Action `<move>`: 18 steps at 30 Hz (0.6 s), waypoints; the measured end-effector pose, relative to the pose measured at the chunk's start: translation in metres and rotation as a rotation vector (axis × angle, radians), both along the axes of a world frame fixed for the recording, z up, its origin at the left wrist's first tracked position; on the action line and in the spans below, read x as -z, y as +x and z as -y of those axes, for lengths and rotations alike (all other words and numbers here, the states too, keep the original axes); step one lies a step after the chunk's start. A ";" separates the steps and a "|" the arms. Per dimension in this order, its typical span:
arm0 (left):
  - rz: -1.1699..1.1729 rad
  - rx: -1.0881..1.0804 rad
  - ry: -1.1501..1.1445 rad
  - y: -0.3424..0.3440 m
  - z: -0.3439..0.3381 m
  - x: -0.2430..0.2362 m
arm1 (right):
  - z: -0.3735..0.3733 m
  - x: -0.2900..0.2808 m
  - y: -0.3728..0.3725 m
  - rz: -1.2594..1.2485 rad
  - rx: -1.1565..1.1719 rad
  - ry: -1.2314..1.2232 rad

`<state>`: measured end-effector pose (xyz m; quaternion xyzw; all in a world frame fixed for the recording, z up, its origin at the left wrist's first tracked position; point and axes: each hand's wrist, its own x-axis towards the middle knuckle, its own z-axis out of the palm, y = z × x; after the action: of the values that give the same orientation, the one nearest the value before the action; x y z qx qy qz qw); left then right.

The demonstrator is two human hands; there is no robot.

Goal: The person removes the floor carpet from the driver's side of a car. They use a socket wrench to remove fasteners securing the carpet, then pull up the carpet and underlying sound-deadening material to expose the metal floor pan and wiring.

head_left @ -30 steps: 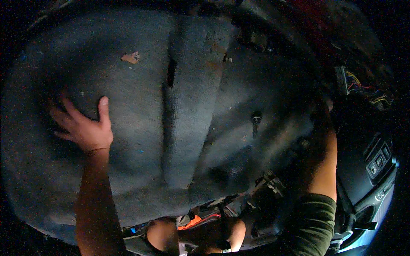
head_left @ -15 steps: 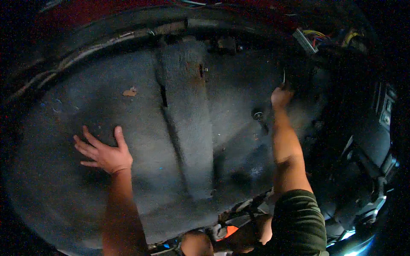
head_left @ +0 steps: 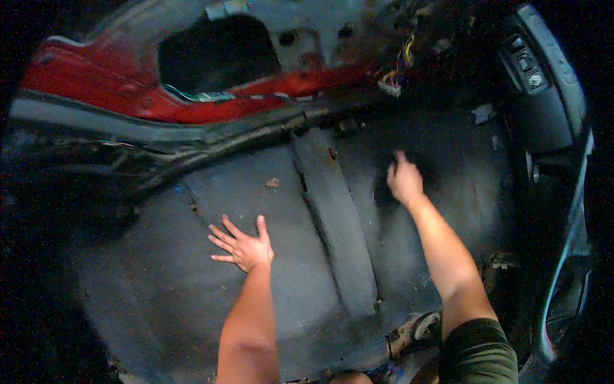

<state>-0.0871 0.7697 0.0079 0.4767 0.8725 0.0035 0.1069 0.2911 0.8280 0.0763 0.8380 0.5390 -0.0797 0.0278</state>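
Note:
My left hand (head_left: 242,246) lies flat on the grey carpeted car floor (head_left: 275,294), its fingers spread and nothing in them. To the right, past the raised floor hump (head_left: 348,224), my right hand (head_left: 405,181) is over the darker part of the carpet. Its fingers are curled, with one finger reaching forward. The hand is slightly blurred, and whatever it holds cannot be made out. Dark shadow lies about it. A small tan scrap (head_left: 272,182) sits on the carpet, beyond my left hand.
Ahead runs a red body panel (head_left: 121,96) with a large opening, above a sill. Loose coloured wires with a pale connector (head_left: 390,86) hang at the far right. A dark dashboard-like trim piece (head_left: 543,109) stands on the right. A rusty slot (head_left: 331,153) marks the hump.
The view has swung, showing more of the red panel. A thin bright piece seen at my right hand earlier no longer shows. My left hand remains flat on the carpet.

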 end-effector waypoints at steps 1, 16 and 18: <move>0.019 -0.015 -0.013 0.001 -0.001 -0.004 | -0.002 -0.028 -0.032 -0.041 -0.080 -0.080; 0.144 -0.034 0.037 -0.006 0.009 -0.013 | 0.071 -0.146 -0.166 0.023 -0.268 -0.646; 0.164 -0.022 0.045 -0.003 0.009 -0.014 | 0.073 -0.147 -0.175 0.058 -0.292 -0.646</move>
<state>-0.0902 0.7603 0.0224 0.4677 0.8656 0.0635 0.1673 0.1161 0.7554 0.2230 0.7019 0.5991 -0.2174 0.3180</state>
